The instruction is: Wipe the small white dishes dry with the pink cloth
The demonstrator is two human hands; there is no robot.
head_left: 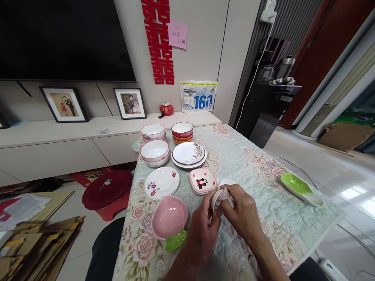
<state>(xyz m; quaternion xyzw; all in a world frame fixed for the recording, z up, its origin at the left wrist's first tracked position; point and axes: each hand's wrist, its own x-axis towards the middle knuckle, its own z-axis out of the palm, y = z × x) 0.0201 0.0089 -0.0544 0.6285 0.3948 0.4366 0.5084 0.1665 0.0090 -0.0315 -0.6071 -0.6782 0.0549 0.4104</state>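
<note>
My left hand (205, 228) grips a small white dish (216, 198) by its side, fingers curled round it. My right hand (244, 210) is closed on a crumpled whitish cloth (228, 197), pressed into the dish; fingers hide part of both. Just beyond lies another small white dish (226, 182), partly covered by my right hand. A square pink dish (202, 179) with a cartoon figure tops a small stack in front of my hands. To the left sits a pink peach-shaped bowl (170, 216) with a green leaf (176, 240).
Stacked flowered plates (162, 181), larger plates (188, 153), white bowls (154, 150) and red-orange bowls (182, 130) stand farther back. A green leaf-shaped dish (299, 187) lies near the right edge of the cloth-covered table (252, 175). A red stool (107, 191) is at the left.
</note>
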